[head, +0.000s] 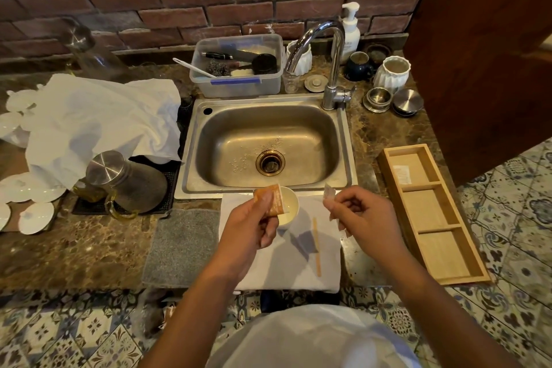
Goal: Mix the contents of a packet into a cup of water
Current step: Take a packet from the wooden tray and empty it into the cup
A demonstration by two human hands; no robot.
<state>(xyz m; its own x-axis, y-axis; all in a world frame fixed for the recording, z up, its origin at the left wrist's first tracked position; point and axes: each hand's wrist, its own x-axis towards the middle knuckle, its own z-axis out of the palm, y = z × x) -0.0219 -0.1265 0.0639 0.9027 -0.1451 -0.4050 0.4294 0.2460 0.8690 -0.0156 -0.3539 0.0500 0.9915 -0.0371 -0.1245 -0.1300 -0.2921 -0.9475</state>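
The left hand (pixel 254 221) pinches the light, floppy packet (pixel 270 199) over the cup (pixel 289 208). The right hand (pixel 363 215) pinches the torn strip (pixel 329 192). Grip the packet's sides near its base; the cup probably tips easily.

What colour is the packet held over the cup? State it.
Orange, with a pale strip along one edge. The packet shows best in the head view, pinched in the left hand.

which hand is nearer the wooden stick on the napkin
Right. The right hand, pinching a torn strip, hangs just right of the stick. The left hand, holding the packet over the cup, is farther left.
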